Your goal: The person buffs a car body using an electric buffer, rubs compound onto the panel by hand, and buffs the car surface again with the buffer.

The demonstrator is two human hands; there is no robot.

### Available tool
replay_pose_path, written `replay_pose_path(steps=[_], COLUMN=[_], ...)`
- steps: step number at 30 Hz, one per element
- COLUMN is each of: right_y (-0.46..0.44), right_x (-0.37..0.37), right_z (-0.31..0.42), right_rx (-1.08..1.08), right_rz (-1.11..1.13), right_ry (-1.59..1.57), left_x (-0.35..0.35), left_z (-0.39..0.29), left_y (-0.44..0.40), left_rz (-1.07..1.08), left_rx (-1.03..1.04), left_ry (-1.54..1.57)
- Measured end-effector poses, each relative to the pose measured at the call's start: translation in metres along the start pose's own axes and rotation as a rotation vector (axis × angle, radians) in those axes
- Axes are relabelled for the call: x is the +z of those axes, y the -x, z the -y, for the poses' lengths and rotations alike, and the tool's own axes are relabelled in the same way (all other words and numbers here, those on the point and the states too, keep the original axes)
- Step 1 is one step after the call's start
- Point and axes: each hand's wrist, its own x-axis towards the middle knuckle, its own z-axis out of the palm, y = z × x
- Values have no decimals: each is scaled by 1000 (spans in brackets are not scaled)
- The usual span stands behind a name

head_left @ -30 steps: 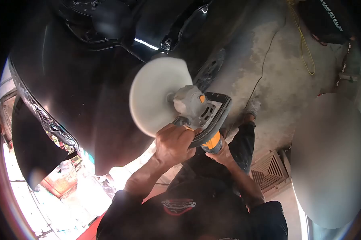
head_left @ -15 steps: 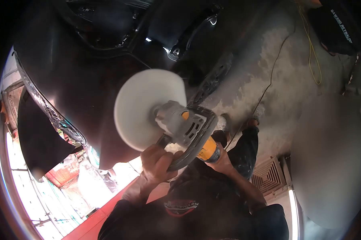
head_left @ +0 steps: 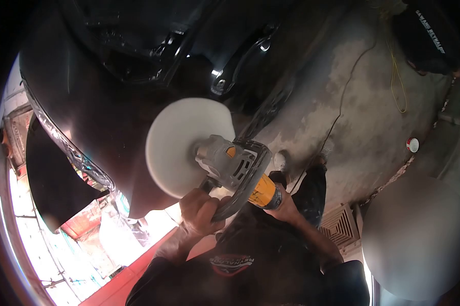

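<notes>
My left hand (head_left: 199, 210) is closed around the looped front handle (head_left: 242, 186) of a grey and yellow electric polisher (head_left: 225, 162). My right hand (head_left: 285, 205) grips the yellow rear body of the same tool. The broad white pad (head_left: 181, 148) of the polisher lies over the glossy dark car panel (head_left: 122, 148). Whether the pad presses on the paint or sits just off it, I cannot tell. Most of the fingers of my right hand are hidden behind the polisher's body.
A door handle (head_left: 235, 66) shows on the dark bodywork above the pad. A black cord (head_left: 339, 112) runs over the stained concrete floor (head_left: 362, 127) past my feet. Farther right are a yellow cord (head_left: 395, 76), a small red and white can (head_left: 412, 145) and a square vent cover (head_left: 340, 225).
The polisher pad has shifted slightly down across the panel, with both hands keeping their hold. The view has tilted a little, and the small can now shows on the right.
</notes>
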Motion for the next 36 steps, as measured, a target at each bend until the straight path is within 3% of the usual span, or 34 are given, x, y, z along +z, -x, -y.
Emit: replay_pose_path(steps=[5,6,9,10,13,15,17,18,21,24,28,29,30,32,34,36], right_y=[-14,-23,-52,-58,-80,-93,-111,-113,-98,-91,-62,-59,-58,-55,-57,-69], right_x=[-74,-81,-100,-114,-159,-178,-210,-211,-195,-164,-113,-106,-100,-97,-96,-122], right_z=[50,57,73,85,119,115,98,102,111,85,86,74,74,81,73,80], right_rx=[-34,-71,-123,-6,-38,137,156,170,246,-38,37,-31,-100,10,-72,23], right_rz=[-111,-141,-224,-261,-374,-561,-412,-369,-524,-356,-202,-165,-131,-122,-218,-226], right_ry=[56,19,-116,-123,-83,-126,-252,-322,-132,-139,-175,-133,-95,-181,-138,-199], left_x=[5,13,34,43,72,94,114,118,118,80,28,23,23,24,36,57], left_z=[-17,-9,5,9,-1,1,3,-1,-4,-5,-20,-25,-27,-28,-24,-20], left_y=[-111,-121,-178,-201,-276,-316,-340,-349,-332,-278,-206,-196,-192,-192,-213,-245], left_rz=[-22,-39,-124,-133,-157,-133,-234,-182,-184,-86,-135,-133,-117,-85,-37,-37], left_rx=[47,82,69,88,115,94,150,125,129,21,-8,-32,-33,-36,6,52], left_ry=[48,-75,7,19,79,83,77,76,31,35,-80,-119,-114,-104,-94,-50])
